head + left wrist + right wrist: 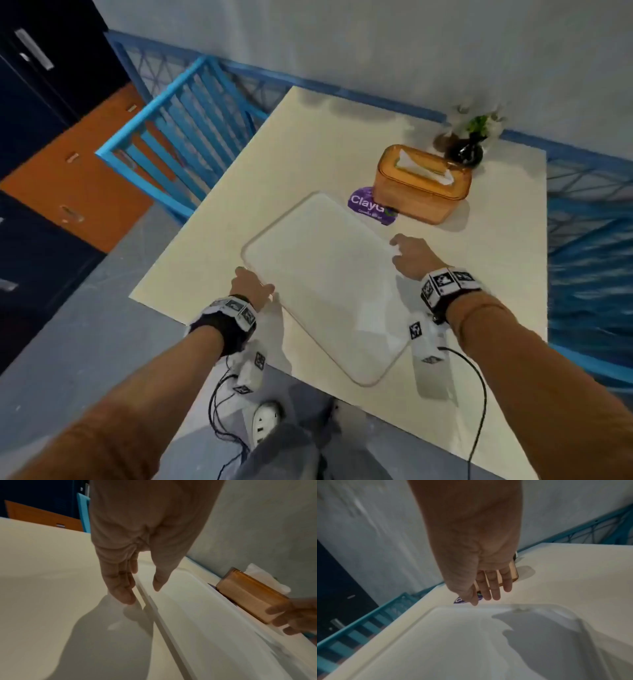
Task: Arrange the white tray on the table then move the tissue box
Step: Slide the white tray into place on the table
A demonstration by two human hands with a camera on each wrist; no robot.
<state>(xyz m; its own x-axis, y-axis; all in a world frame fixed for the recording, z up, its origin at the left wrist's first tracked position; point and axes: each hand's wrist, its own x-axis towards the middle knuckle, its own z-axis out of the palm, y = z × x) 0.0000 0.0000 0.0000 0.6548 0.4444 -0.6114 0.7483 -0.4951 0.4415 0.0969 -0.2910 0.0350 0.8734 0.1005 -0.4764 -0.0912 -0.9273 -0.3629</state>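
Observation:
The white tray (325,274) lies flat and askew on the cream table (274,164). My left hand (255,279) is at the tray's (205,628) left rim, fingers (120,585) straight down outside it, thumb over the inside, not pinching. My right hand (399,248) hovers over the tray's right rim with straight fingers (494,592), holding nothing; its shadow falls on the tray (453,642). The orange tissue box (421,192), white tissue sticking out, stands beyond the tray's far corner. It shows in the left wrist view (248,595) and partly behind my right fingers (514,572).
A purple round sticker (366,204) lies between tray and tissue box, partly under the box. A dark vase with flowers (466,150) stands behind the box near the wall. A blue slatted chair back (178,130) is off the table's left; dark and orange cabinets (51,102) farther left.

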